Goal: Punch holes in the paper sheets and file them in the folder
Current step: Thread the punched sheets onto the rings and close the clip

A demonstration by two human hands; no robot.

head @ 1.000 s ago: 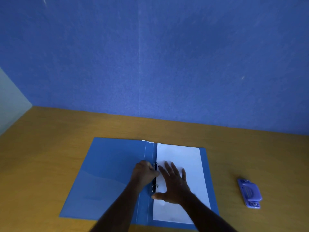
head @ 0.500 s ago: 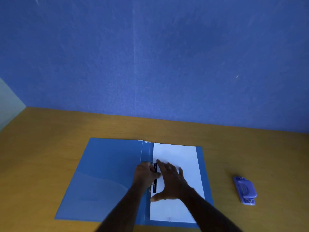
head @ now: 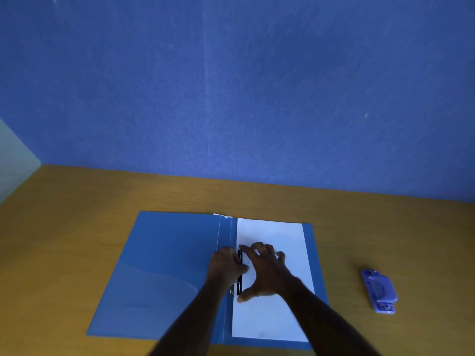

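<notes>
A blue folder [head: 164,273] lies open on the wooden desk. White paper sheets [head: 272,232] lie flat on its right half. A black and metal fastener clip [head: 239,286] runs along the paper's left edge beside the spine. My left hand [head: 225,265] is curled over the upper part of the clip, fingers closed on it. My right hand [head: 267,273] rests palm down on the paper, fingers spread, its thumb by the clip's lower end. A purple hole punch [head: 380,291] sits on the desk to the right, apart from both hands.
The wooden desk [head: 77,227] meets a blue wall [head: 231,98] at the back. A pale panel [head: 12,163] stands at the far left. A clear pocket [head: 154,291] covers the folder's left inner cover.
My right hand's fingers have drawn closer to the clip and my left hand has closed further over it. The view has shifted slightly; folder, paper and punch lie as before.
</notes>
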